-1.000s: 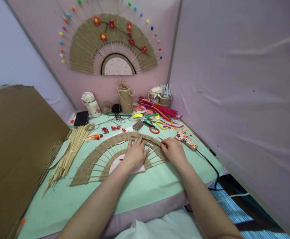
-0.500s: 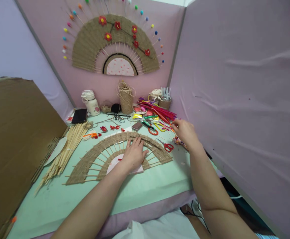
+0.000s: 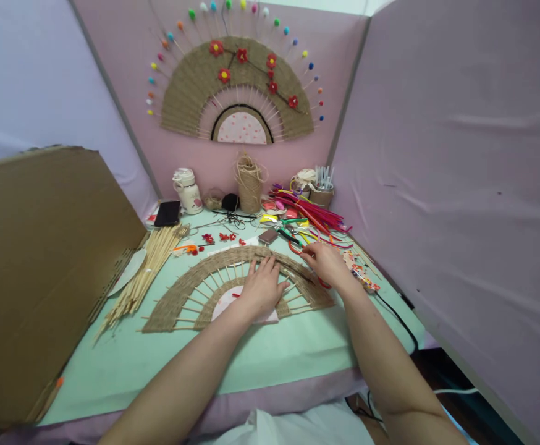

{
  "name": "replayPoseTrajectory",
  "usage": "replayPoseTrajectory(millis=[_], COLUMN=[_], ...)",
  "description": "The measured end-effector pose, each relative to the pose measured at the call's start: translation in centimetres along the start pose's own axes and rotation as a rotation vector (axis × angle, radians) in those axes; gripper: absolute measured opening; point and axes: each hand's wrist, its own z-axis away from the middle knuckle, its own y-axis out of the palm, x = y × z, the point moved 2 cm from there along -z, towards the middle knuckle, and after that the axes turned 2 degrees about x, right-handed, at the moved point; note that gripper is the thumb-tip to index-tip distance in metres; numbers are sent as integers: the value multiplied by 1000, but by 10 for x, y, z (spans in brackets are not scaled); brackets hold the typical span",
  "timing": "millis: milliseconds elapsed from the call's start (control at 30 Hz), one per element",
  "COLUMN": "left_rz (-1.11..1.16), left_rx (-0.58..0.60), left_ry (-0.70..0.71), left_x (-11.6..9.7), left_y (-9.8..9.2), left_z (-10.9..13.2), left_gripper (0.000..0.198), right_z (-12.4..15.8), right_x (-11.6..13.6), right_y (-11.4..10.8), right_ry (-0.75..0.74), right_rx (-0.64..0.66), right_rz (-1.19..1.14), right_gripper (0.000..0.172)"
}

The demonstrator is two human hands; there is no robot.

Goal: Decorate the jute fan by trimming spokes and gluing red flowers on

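A half-round fan of woven jute and wooden sticks (image 3: 181, 296) lies on the mint-green table (image 3: 279, 352). My left hand (image 3: 263, 287) rests flat on the fan's middle, fingers spread, just above the pale paper half-circle (image 3: 226, 303). My right hand (image 3: 328, 264) hovers at the fan's upper right edge with its fingertips drawn together and pointing left. What they pinch is hidden. A red scissor handle (image 3: 324, 285) peeks out from under that hand.
A finished fan with red flowers (image 3: 237, 86) hangs on the pink back wall. Bamboo skewers (image 3: 147, 275) and a cardboard sheet (image 3: 42, 259) lie left. A jute spool (image 3: 250, 182), pipe cleaners (image 3: 314, 215), small red flowers (image 3: 219, 237) and a glue gun (image 3: 362, 275) crowd the back and right.
My right hand went from the fan's edge out to the pipe cleaners and has come back to the fan's upper right, covering the scissors. My left hand stayed on the fan.
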Motion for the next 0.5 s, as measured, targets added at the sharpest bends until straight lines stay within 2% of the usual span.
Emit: replayPoseTrajectory(millis=[233,500], left_rz=[-5,-3], left_rx=[-30,-24], left_ry=[2,1], left_x=[1,1], left_y=[2,4], left_z=[0,0], left_gripper=[55,55], right_z=[5,4], right_x=[17,19], right_y=[20,27], right_ry=[-176,-151], right_rx=[88,62], right_rz=[-35,4], right_gripper=[18,17])
